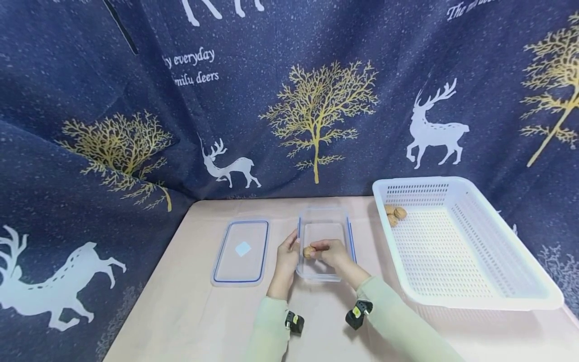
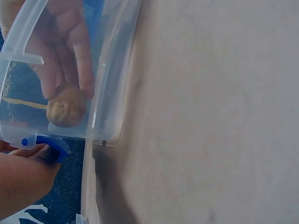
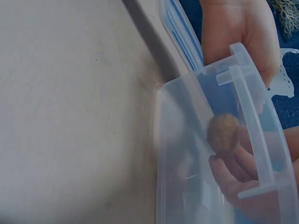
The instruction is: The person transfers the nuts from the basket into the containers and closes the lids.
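Dark blue cloth (image 1: 289, 45) with pale deer and gold trees hangs behind a pinkish table (image 1: 181, 311). Toward the middle of the table's back edge stands a clear box (image 1: 316, 277). Inside it, near the left wall, the right hand (image 1: 333, 253) pinches a walnut (image 1: 308, 252) between thumb and fingers; whether the walnut touches the floor is unclear. The left hand (image 1: 286, 259) touches the box's left side, by a blue clip (image 2: 56, 145); I can't tell whether its fingers grip or merely rest. Nearer the table's left edge lies the lid (image 1: 235, 266), flat. Toward the right edge, a white basket (image 1: 445, 251) holds more walnuts (image 1: 400, 213) in its back left corner.
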A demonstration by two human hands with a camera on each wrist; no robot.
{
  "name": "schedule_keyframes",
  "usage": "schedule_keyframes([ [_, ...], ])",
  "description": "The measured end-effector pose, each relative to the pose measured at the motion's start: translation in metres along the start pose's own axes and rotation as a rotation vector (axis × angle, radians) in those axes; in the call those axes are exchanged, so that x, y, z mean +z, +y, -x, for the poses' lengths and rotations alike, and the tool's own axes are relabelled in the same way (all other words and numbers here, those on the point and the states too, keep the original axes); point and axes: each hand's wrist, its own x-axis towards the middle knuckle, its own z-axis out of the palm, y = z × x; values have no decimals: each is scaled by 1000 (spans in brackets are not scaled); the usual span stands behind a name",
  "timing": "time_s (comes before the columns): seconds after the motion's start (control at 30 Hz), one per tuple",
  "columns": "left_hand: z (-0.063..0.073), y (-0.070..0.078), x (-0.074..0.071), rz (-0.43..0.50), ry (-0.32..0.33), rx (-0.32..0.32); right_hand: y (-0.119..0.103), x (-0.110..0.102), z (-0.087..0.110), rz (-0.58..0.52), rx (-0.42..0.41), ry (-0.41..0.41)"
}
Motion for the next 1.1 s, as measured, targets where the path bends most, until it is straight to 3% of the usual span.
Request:
schedule_keyframes([
  [0.17, -1, 0, 0, -7, 21, -12, -4, -3, 1, -32, -3, 2],
  [0.57, -2, -2, 2, 2, 32, 13, -25, -9, -2, -67, -103, 13],
  [0.7, -2, -3, 2, 8, 27, 15, -39, -17, -6, -62, -113, 18],
  [0.93, -1, -1, 1, -4, 23, 3, -68, -33, -13, -148, -145, -4],
  [1.1, 1, 1, 1, -8, 13, -9, -88, -53, -18, -102, -117, -5],
])
